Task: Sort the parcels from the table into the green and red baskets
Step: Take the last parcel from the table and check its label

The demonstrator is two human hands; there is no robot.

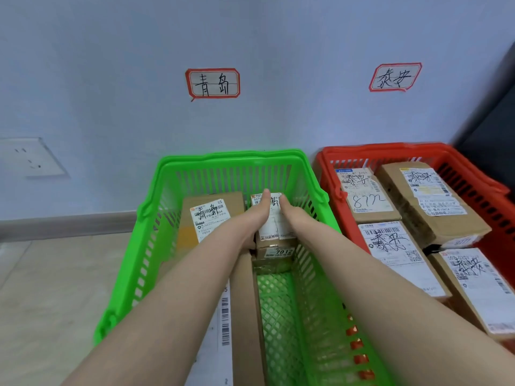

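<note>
Both my arms reach down into the green basket. My left hand and my right hand hold a small brown parcel with a white label between them, thumbs on its top, at the basket's far right. To its left lies another labelled parcel, and a long parcel lies under my left forearm. The red basket to the right holds several labelled brown parcels. How the fingers lie under the parcel is hidden.
Both baskets stand on the floor against a pale blue wall. A handwritten sign hangs above the green basket and another sign above the red one. A wall socket is at left. A dark object stands at far right.
</note>
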